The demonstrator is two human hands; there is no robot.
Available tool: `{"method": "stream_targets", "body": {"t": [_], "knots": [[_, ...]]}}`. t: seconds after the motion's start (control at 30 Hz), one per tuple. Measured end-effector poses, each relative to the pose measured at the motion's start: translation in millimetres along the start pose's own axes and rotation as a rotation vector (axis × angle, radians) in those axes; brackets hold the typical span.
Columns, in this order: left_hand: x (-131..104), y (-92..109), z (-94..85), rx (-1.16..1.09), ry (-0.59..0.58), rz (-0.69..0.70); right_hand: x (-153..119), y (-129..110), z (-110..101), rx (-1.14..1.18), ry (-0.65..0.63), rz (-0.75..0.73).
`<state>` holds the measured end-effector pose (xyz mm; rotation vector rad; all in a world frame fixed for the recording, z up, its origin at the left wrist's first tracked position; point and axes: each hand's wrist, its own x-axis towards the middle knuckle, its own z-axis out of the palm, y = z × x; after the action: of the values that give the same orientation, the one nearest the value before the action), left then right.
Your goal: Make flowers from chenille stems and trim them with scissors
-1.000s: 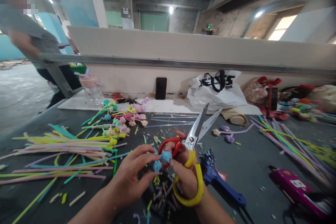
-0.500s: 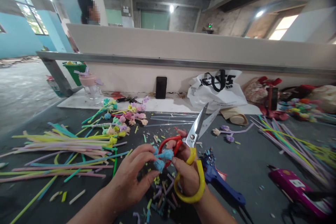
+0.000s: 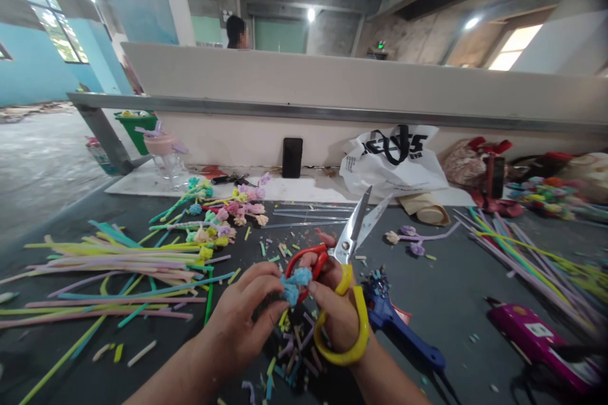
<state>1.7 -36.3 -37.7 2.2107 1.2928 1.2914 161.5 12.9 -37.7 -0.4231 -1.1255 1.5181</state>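
Note:
Between my two hands, low in the middle of the view, is a blue fuzzy piece (image 3: 298, 280). The fingertips of my left hand (image 3: 247, 313) pinch its left side. My right hand (image 3: 335, 310) grips its right side with thumb and fingers. Hooked on that same hand are scissors (image 3: 349, 243) with a red and a yellow handle loop, their blades parted and pointing up and away. Short cut bits (image 3: 294, 345) lie on the dark table below the hands.
Long fuzzy stems (image 3: 118, 266) and small flowers (image 3: 237, 209) lie left. A blue glue gun (image 3: 403, 329) is close right of my right hand, a magenta tool (image 3: 536, 338) farther right. Behind are a phone (image 3: 292, 158), a white bag (image 3: 392, 161) and a person (image 3: 236, 33) beyond the partition.
My left fingers have closed in on the blue piece, which looks more bunched together. The scissors have shifted slightly left. The person behind the partition has moved right.

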Motion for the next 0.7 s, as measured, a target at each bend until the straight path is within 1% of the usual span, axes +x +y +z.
{"method": "stream_targets", "body": {"t": [0.1, 0.17, 0.23, 0.33, 0.37, 0.4, 0.47, 0.57, 0.7], "knots": [[0.5, -1.9, 3.7, -0.063, 0.070, -0.074, -0.7, 3.4, -3.1, 0.010, -0.016, 0.007], [2.2, -1.3, 5.3, -0.149, 0.099, -0.165, -1.0, 3.6, -3.3, 0.004, -0.021, 0.021], [4.6, 0.5, 6.3, -0.298, 0.097, -0.336, -1.1, 2.6, -2.2, -0.009, -0.012, 0.034], [7.8, 3.6, 7.1, -0.580, 0.025, -0.682, -1.3, 0.9, -0.5, -0.031, 0.024, 0.056], [8.4, 4.4, 7.3, -0.665, -0.003, -0.762, -1.3, 0.6, -0.5, -0.042, 0.030, 0.068], [8.7, 5.0, 7.5, -0.735, -0.029, -0.807, -1.3, 0.6, -0.9, -0.054, 0.034, 0.078], [8.8, 5.4, 7.8, -0.828, -0.076, -0.813, -1.1, 1.1, -2.4, -0.083, 0.035, 0.093], [8.6, 5.2, 8.3, -0.847, -0.117, -0.796, -0.4, 2.3, -4.7, -0.127, 0.044, 0.095], [9.3, 4.4, 8.3, -0.819, -0.089, -0.831, 0.2, 2.8, -4.7, -0.119, 0.028, 0.116]]}}
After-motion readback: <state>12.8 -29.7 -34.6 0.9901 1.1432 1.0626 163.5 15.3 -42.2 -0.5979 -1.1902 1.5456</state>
